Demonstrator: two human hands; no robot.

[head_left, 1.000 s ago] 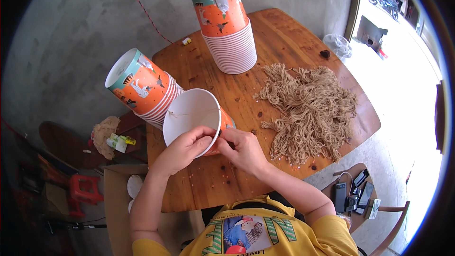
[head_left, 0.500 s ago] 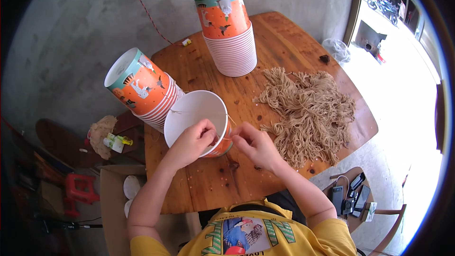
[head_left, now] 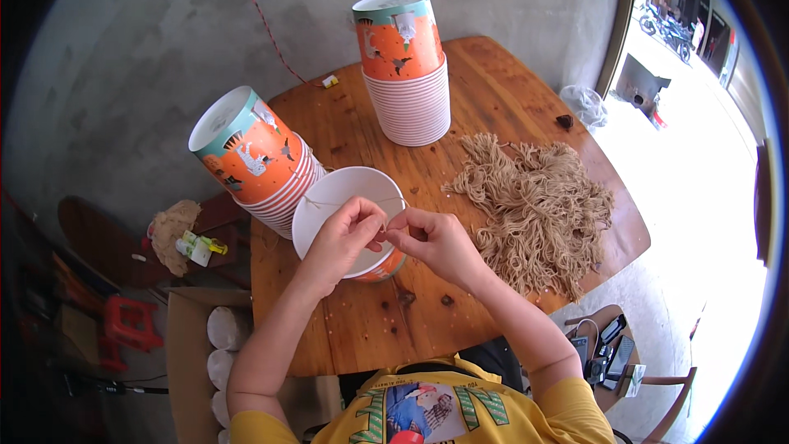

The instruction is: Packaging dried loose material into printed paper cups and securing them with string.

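Paper bucket (head_left: 349, 197) sits near table (head_left: 362, 337) front edge; bare wood btwn it & edge. L hand (head_left: 345, 234) & R hand (head_left: 431, 238) fingertips pinched together on thin string (head_left: 345, 202) across bucket rim.

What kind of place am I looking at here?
Probably a small home workshop beside an open doorway: a wooden table against a bare concrete wall, stacks of orange paper cups, and a pile of tan string.

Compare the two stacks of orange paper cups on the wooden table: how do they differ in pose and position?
The far stack of cups stands upright, bases up; the near stack of cups leans tilted, its white base facing the camera. The far stack sits mid-table, apart from the hands; the near stack lies at the table's left edge, beside the single white cup under the hands. Both are nested orange printed cups with teal bands.
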